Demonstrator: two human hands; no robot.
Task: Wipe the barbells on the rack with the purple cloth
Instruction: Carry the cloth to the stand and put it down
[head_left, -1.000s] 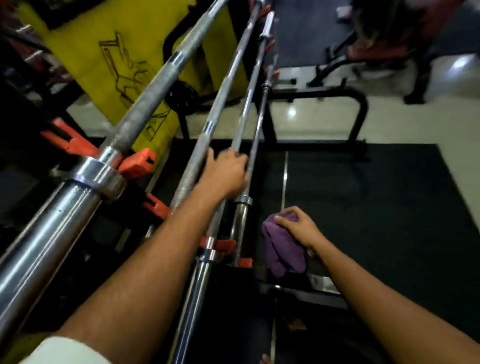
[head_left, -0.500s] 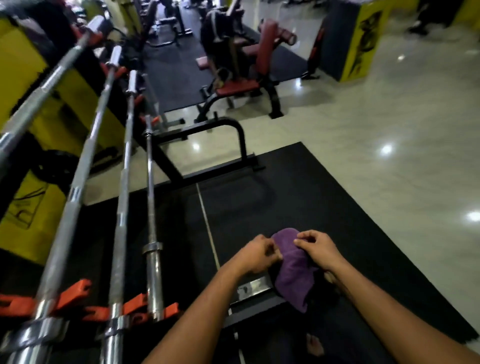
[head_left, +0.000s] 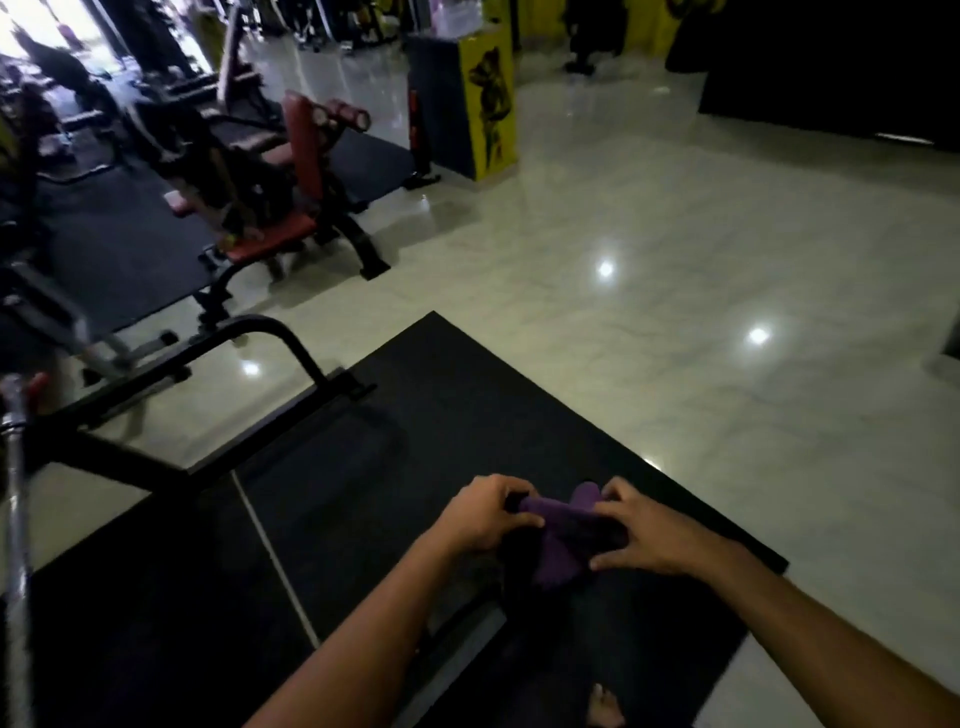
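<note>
Both hands held the purple cloth low in the frame.

The left hand (head_left: 483, 517) and right hand (head_left: 644, 535) had fingers curled, pinching the bunched purple cloth (head_left: 563, 540) between them above the black mat (head_left: 415, 467). One barbell (head_left: 18, 545) ran along the left edge; a red bench (head_left: 270, 208) stood at upper left.

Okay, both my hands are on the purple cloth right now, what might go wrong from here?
1. The view points at the floor, and only one barbell shows at the left edge; reaching back blind may miss or knock it.
2. The left hand and right hand hold the purple cloth bunched, so it may wipe poorly unless spread.
</note>
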